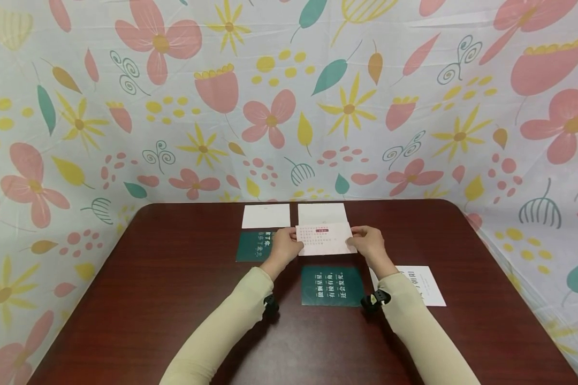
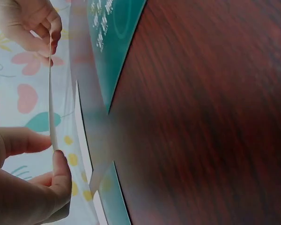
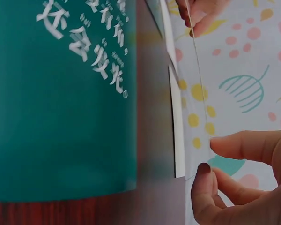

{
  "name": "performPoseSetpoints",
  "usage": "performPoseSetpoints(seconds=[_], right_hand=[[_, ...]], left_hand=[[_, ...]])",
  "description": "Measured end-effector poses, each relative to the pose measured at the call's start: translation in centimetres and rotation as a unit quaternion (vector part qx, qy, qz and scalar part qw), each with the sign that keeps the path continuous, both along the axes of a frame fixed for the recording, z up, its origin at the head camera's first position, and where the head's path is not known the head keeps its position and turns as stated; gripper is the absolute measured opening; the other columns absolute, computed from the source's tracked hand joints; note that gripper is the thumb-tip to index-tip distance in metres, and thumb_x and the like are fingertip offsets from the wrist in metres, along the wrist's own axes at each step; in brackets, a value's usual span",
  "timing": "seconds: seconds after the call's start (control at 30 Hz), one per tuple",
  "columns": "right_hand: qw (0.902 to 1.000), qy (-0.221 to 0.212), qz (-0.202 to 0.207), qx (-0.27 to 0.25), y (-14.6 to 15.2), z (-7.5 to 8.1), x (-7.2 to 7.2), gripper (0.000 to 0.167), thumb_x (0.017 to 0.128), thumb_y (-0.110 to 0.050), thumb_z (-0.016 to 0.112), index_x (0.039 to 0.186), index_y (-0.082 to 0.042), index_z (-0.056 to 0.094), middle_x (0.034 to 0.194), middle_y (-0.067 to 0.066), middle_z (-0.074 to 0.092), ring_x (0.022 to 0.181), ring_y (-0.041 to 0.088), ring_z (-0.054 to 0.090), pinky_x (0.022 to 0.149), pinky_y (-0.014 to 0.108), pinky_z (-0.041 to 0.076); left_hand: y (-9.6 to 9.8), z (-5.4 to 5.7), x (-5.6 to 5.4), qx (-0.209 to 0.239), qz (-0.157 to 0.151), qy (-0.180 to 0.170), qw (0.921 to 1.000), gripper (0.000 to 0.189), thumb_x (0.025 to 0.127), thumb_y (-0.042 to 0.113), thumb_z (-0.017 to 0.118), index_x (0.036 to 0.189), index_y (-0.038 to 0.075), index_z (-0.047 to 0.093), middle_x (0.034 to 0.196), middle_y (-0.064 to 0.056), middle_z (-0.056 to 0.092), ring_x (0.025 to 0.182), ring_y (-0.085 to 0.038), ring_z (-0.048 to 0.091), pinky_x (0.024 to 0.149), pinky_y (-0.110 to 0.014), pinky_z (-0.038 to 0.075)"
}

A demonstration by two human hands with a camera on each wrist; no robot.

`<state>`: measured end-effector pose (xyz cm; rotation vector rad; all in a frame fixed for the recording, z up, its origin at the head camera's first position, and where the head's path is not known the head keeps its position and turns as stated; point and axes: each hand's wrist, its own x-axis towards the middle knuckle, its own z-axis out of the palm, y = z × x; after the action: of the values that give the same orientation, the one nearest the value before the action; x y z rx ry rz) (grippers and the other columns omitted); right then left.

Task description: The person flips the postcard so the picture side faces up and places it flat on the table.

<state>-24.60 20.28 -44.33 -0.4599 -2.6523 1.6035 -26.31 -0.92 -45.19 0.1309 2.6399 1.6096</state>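
A pale pink card (image 1: 325,240) with rows of small print and a red label is held up over the table by both hands. My left hand (image 1: 284,247) pinches its left edge between thumb and fingers. At the opposite edge, my right hand (image 1: 370,243) does the same. Both wrist views show the card edge-on, a thin strip (image 2: 50,93) in the left one. Behind it lies a white card (image 1: 321,213), partly covered in the head view. Just in front is a green card (image 1: 332,286) with white characters.
Another white card (image 1: 266,216) lies at the table's back edge, with a green card (image 1: 252,247) before it, partly behind my left hand. A white card with dark characters (image 1: 428,286) lies beneath my right forearm. A flowered cloth (image 1: 289,107) hangs behind the brown table (image 1: 149,299).
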Motion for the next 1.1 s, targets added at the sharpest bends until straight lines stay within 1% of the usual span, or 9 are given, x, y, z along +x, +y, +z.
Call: performPoseSetpoints(seconds=[0.1,0.17,0.33,0.43,0.57,0.63,0.77,0.93,1.1], right_hand=[[0.9995,-0.017,0.019,0.018,0.1,-0.1,0.1,0.044,0.086,-0.005,0.064,0.126,0.01,0.054,0.114,0.028,0.058,0.093,0.033,0.055,0.076,0.042,0.049],[0.9987,-0.028,0.032,0.029,0.2,-0.3,0.0,0.046,0.085,-0.004,0.064,0.126,0.011,0.053,0.113,0.028,0.059,0.09,0.033,0.056,0.077,0.045,0.05],[0.996,-0.043,0.05,0.06,0.5,-0.8,-0.2,0.049,0.08,-0.006,0.069,0.123,0.013,0.054,0.113,0.029,0.057,0.089,0.034,0.055,0.078,0.047,0.05],[0.9938,-0.05,0.055,0.082,0.6,-1.1,-0.4,0.051,0.077,-0.007,0.071,0.121,0.014,0.055,0.116,0.03,0.055,0.093,0.036,0.053,0.08,0.047,0.05],[0.9909,-0.056,0.066,0.103,0.5,-1.2,-0.6,0.053,0.077,-0.007,0.072,0.121,0.015,0.054,0.119,0.031,0.054,0.094,0.036,0.053,0.083,0.049,0.05],[0.9897,-0.054,0.072,0.111,0.5,-1.2,-0.7,0.054,0.077,-0.007,0.073,0.122,0.016,0.053,0.12,0.032,0.054,0.093,0.036,0.053,0.082,0.049,0.05],[0.9862,-0.05,0.079,0.137,0.3,-1.2,-0.9,0.053,0.075,-0.007,0.074,0.118,0.016,0.054,0.117,0.032,0.054,0.09,0.035,0.052,0.08,0.048,0.051],[0.9803,-0.045,0.086,0.172,0.0,-1.0,-1.3,0.045,0.073,-0.007,0.075,0.108,0.015,0.057,0.104,0.029,0.058,0.083,0.034,0.053,0.075,0.047,0.051],[0.9771,-0.048,0.089,0.187,-0.2,-1.0,-1.5,0.039,0.072,-0.007,0.075,0.101,0.013,0.057,0.094,0.026,0.06,0.079,0.032,0.054,0.071,0.044,0.051]], left_hand=[[0.2,-0.4,-0.3,-0.014,-0.013,-0.008,0.9998,0.044,0.08,-0.007,0.064,0.123,-0.013,0.057,0.093,-0.019,0.061,0.073,-0.018,0.057,0.057,-0.024,0.045],[0.3,-0.6,-0.4,-0.034,-0.022,-0.013,0.9991,0.045,0.079,-0.006,0.066,0.122,-0.012,0.057,0.09,-0.017,0.061,0.069,-0.016,0.054,0.055,-0.023,0.043],[0.7,-1.0,-0.7,-0.091,-0.045,-0.009,0.9948,0.04,0.077,-0.001,0.071,0.114,-0.01,0.061,0.089,-0.015,0.063,0.068,-0.017,0.055,0.056,-0.025,0.046],[1.0,-1.2,-0.8,-0.124,-0.055,-0.001,0.9908,0.034,0.077,0.001,0.072,0.109,-0.01,0.063,0.098,-0.019,0.062,0.076,-0.021,0.057,0.062,-0.028,0.049],[1.2,-1.3,-0.8,-0.159,-0.059,-0.002,0.9856,0.041,0.078,0.003,0.074,0.113,-0.014,0.06,0.121,-0.028,0.054,0.09,-0.028,0.055,0.075,-0.035,0.051],[1.3,-1.2,-0.8,-0.176,-0.061,-0.004,0.9825,0.045,0.078,0.004,0.074,0.115,-0.016,0.058,0.128,-0.03,0.049,0.095,-0.03,0.054,0.08,-0.037,0.051],[1.6,-1.1,-0.8,-0.21,-0.066,-0.013,0.9754,0.049,0.079,0.005,0.074,0.117,-0.018,0.056,0.127,-0.031,0.047,0.097,-0.032,0.054,0.085,-0.039,0.05],[1.9,-1.1,-1.0,-0.243,-0.069,-0.013,0.9676,0.05,0.078,0.005,0.076,0.116,-0.019,0.055,0.12,-0.029,0.049,0.092,-0.03,0.055,0.078,-0.036,0.052],[2.1,-1.1,-1.1,-0.257,-0.064,-0.007,0.9643,0.046,0.077,0.005,0.076,0.112,-0.019,0.057,0.114,-0.027,0.05,0.082,-0.026,0.054,0.07,-0.033,0.052]])
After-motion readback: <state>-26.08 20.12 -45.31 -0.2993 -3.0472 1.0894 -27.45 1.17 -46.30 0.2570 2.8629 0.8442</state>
